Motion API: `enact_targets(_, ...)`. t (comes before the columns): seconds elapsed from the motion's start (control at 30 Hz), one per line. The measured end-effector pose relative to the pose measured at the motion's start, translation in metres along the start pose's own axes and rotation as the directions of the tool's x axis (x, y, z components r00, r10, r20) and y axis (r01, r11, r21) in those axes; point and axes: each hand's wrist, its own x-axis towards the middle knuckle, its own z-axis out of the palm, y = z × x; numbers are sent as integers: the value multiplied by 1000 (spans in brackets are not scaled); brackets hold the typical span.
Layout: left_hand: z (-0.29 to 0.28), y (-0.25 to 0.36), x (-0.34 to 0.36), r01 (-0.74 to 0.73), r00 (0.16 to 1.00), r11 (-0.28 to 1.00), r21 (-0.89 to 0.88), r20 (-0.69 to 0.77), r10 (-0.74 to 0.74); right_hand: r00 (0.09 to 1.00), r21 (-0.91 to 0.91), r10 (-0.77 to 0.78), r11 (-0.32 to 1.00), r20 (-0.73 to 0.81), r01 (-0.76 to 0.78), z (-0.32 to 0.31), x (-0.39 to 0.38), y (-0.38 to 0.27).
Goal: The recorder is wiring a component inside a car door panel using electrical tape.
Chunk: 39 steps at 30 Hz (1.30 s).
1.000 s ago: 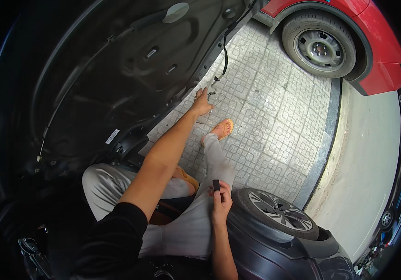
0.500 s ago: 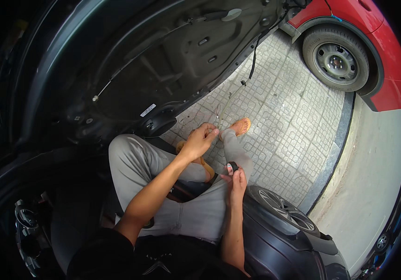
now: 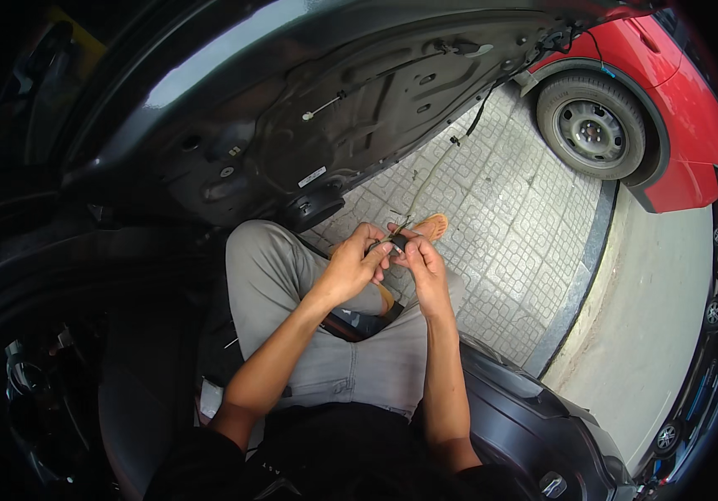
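Both hands meet above my lap. My left hand (image 3: 360, 263) is closed on the end of a thin cable (image 3: 420, 188), which runs up to a dark harness (image 3: 480, 113) hanging from the raised black hood (image 3: 367, 117). My right hand (image 3: 423, 271) grips a small black tape roll (image 3: 400, 243) against the cable, close to my left fingers. The exact part of the cable between my fingers is hard to make out.
A red car (image 3: 668, 100) with a wheel (image 3: 590, 134) stands on the tiled pavement (image 3: 526, 275), beside a kerb and roadway (image 3: 651, 317) lined with dark cars (image 3: 714, 314). Below me are the dark car body (image 3: 534, 434) and engine bay (image 3: 29, 392); my sandalled foot (image 3: 434, 227) rests on the tiles.
My left hand has drawn back from near the hood's edge, bringing the cable toward my lap. My right hand has lifted the tape roll to meet it. The view has shifted.
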Motion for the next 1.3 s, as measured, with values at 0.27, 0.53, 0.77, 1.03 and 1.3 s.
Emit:
enact_targets(0.27,4,-5,-1,-140,989,970,201,-25,148,999,-225,-32,973,35,39,0,8,-9)
enact_targets(0.53,12,-4,-1,66,994,994,-83,-86,-73,999,-362,-42,931,-3,38,3,5,-8)
enact_targets(0.77,21,-3,-7,305,940,812,-497,22,-340,992,-409,-124,905,4,115,-5,2,3)
enact_targets(1.03,26,-15,-13,477,850,302,-825,347,-397,986,-130,-115,983,123,131,-12,17,19)
enact_targets(1.3,25,-21,-7,464,877,381,-800,354,-324,911,-264,-107,965,-399,-3,2,-24,-12)
